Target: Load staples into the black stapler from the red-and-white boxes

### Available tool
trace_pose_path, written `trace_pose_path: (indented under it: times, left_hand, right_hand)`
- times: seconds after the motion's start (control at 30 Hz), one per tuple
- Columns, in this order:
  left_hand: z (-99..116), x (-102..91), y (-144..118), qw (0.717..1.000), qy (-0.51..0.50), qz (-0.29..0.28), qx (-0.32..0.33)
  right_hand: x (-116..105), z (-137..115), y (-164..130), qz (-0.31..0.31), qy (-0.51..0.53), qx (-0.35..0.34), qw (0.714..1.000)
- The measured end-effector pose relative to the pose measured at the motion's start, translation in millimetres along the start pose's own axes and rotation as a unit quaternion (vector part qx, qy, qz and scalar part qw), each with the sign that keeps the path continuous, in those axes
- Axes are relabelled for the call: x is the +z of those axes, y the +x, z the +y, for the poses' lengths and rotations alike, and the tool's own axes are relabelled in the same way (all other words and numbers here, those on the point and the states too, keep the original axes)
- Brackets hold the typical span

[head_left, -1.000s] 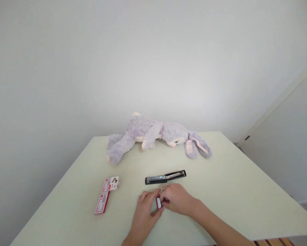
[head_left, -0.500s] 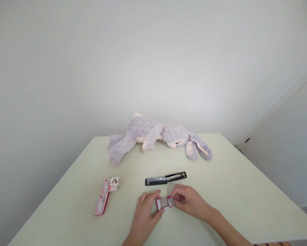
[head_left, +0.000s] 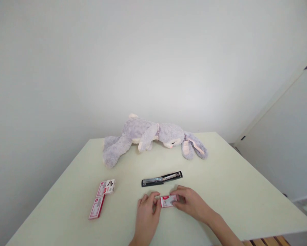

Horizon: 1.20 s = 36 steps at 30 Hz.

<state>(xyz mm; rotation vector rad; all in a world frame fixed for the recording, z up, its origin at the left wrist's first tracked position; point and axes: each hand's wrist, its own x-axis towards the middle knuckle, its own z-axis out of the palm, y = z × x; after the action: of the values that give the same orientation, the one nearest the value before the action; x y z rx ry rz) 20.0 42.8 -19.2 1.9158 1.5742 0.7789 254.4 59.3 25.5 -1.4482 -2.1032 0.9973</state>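
Note:
A small white and red staple box [head_left: 168, 201] lies closed on the table between my hands. My right hand [head_left: 190, 202] grips its right end between thumb and fingers. At the box's left end is my left hand [head_left: 147, 212]; its thumb touches that end and its fingers are stretched out, not wrapped round the box. Just beyond both hands lies a black and silver stapler [head_left: 161, 179], spread open nearly flat.
To the left, red and white staple boxes [head_left: 96, 206] lie in a line, with a small white box [head_left: 110, 186] showing a stapler picture beside them. A lavender plush rabbit [head_left: 140, 131] lies along the back of the pale table [head_left: 210, 174], near the wall.
The staple box was partly slid open with its grey inside showing; now it is closed. My left thumb has moved from the box's near side to its left end. The view has shifted slightly.

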Motion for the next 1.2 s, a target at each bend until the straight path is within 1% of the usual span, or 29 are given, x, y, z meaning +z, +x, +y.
trace_pose_path:
  times: [0.1,0.17,0.23,0.3,0.33,0.37,0.4,0.47,0.53,0.6,0.67,0.77,0.87,0.97,1.03,1.13,1.2]
  left_hand:
    - [-6,-3.6,-3,0.999,-0.047,-0.017,0.017]
    - [-13,-9.2,-3,0.999,-0.044,-0.008,0.019]
    - [-20,-16.2,2,0.999,-0.007,0.040,0.024]
    - [-27,-23.3,14,0.993,0.042,0.104,0.031]
    - [-30,-26.5,22,0.990,0.062,0.121,0.026]
    - [-33,-29.0,30,0.990,0.077,0.120,0.017]
    - [-34,-30.9,38,0.991,0.086,0.106,0.007]
    - [-35,-31.9,50,0.994,0.090,0.060,0.000]
    - [-33,-29.9,54,0.996,0.085,0.027,0.012]
    - [-30,-26.3,50,0.996,0.079,0.013,0.026]
    - [-27,-22.9,43,0.997,0.075,0.006,0.033]
    - [-26,-20.3,36,0.997,0.070,0.005,0.035]
    - [-27,-20.3,35,0.997,0.067,0.006,0.034]
    - [-26,-21.3,36,0.997,0.063,0.005,0.034]
    - [-26,-22.2,37,0.997,0.062,0.005,0.035]
    - [-24,-23.0,36,0.998,0.059,0.004,0.035]
    - [-24,-23.1,35,0.998,0.057,0.004,0.035]
  right_hand:
    - [-1,-4,2,-0.001,-0.015,-0.002,1.000]
    - [2,-4,3,0.006,-0.027,0.005,1.000]
    - [6,-6,5,0.016,-0.042,0.012,0.999]
    - [13,-10,9,0.016,-0.058,0.004,0.998]
    - [16,-12,12,0.011,-0.068,-0.006,0.998]
    - [19,-15,15,0.005,-0.080,-0.018,0.997]
    - [21,-18,19,0.001,-0.092,-0.029,0.995]
    - [23,-24,29,0.006,-0.112,-0.043,0.993]
    - [22,-28,40,0.021,-0.119,-0.054,0.991]
    - [19,-30,50,0.034,-0.122,-0.063,0.990]
    - [17,-30,59,0.033,-0.125,-0.073,0.989]
    - [19,-28,67,0.009,-0.126,-0.083,0.989]
    - [23,-29,71,-0.010,-0.128,-0.085,0.988]
    - [25,-31,70,-0.015,-0.131,-0.079,0.988]
    - [25,-31,69,-0.007,-0.132,-0.067,0.989]
    - [25,-28,65,0.038,-0.139,-0.016,0.990]
    - [30,-28,62,0.071,-0.143,0.023,0.987]
